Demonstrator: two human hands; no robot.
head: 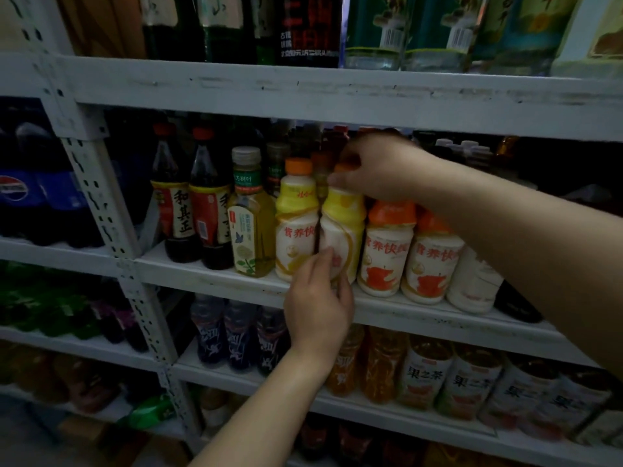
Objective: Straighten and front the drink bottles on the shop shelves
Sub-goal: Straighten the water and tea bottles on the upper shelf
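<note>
Mostly, right hand (381, 166) hides cap (342, 168) of yellow bottle (344, 214).

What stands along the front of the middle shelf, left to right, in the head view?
First dark bottle → second dark bottle → green tea bottle → first yellow bottle → second yellow bottle, gripped by left hand and right hand → first orange bottle → second orange bottle → white bottle.

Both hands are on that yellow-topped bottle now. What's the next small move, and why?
Probably twist the yellow bottle upright on the spot until its label faces out. The right hand pinches its top and the left hand holds its base, yet its front shows hardly any lettering, while the neighbouring bottle shows red characters squarely.
</note>
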